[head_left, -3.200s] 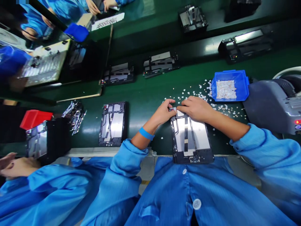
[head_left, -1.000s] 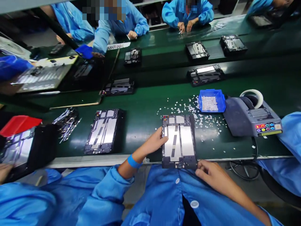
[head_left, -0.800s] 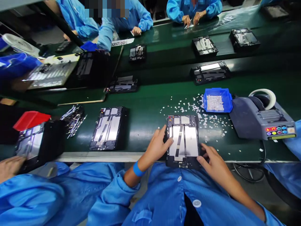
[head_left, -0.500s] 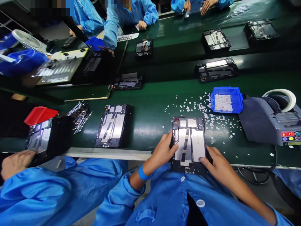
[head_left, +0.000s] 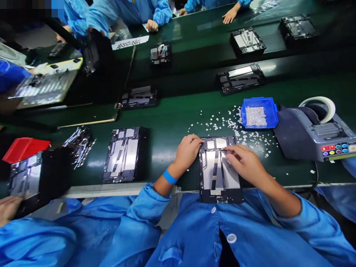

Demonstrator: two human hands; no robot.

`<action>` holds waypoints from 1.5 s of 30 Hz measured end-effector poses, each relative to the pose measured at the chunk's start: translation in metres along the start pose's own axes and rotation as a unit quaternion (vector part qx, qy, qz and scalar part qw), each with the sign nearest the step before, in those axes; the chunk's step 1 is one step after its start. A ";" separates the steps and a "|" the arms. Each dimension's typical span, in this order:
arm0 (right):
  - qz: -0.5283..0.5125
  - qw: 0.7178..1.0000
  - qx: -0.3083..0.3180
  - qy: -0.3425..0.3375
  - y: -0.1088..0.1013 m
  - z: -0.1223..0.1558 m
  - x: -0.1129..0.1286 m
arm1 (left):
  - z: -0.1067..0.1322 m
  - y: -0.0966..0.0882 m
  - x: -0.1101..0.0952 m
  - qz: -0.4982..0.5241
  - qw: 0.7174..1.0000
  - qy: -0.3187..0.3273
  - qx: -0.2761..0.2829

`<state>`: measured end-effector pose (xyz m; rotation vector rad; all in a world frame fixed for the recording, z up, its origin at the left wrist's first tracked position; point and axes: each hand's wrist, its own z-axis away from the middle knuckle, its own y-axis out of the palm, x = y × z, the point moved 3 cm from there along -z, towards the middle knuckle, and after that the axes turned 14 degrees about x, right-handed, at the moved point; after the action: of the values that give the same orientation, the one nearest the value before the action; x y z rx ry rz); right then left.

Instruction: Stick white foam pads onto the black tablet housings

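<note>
In front of my body lies an opened tablet housing (head_left: 207, 174), with silver battery panels, black cables and small boards showing. My left hand (head_left: 187, 151) grips its upper left corner, the fingers curled over the edge; a blue band circles that wrist. My right hand (head_left: 244, 161) is over the upper right part, thumb and fingertips pinched close to a thin black cable between the silver panels. Whether something is between those fingertips is hidden. Just beyond the housing, small white pieces (head_left: 236, 124) are scattered on the green bench (head_left: 172, 129).
A blue bin (head_left: 274, 120) of white pieces stands beside a grey tape dispenser (head_left: 294, 129). To the left are a stack of opened tablets (head_left: 122, 155), a pile of thin strips (head_left: 80, 144) and a red bin (head_left: 26, 148). A co-worker's hand (head_left: 9, 209) touches another stack. More co-workers sit opposite.
My left hand has slid up to the housing's upper left corner. My right hand has left the lower right edge and moved up onto the cable area. The view has shifted slightly.
</note>
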<state>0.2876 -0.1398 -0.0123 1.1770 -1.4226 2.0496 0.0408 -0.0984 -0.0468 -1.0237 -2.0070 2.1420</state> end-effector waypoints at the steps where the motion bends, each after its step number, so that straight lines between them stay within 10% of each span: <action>1: -0.008 1.000 0.010 -0.010 0.003 -0.016 0.002 | 0.002 0.001 0.001 0.010 1.000 0.008 -0.012; 9: -0.101 0.983 0.153 -0.006 0.032 -0.103 0.013 | 0.003 0.006 -0.002 0.121 0.989 0.026 -0.078; 28: -0.115 0.989 0.093 -0.028 0.036 -0.086 0.012 | 0.013 0.014 -0.013 0.318 0.936 -0.125 -0.091; 45: -0.007 0.967 -0.010 -0.254 0.049 -0.074 0.005 | -0.008 0.019 -0.018 0.351 0.916 -0.173 -0.084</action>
<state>0.2191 -0.0948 -0.0467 1.7869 -1.6378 1.7877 0.0668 -0.1028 -0.0557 -1.7169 -2.2444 2.6763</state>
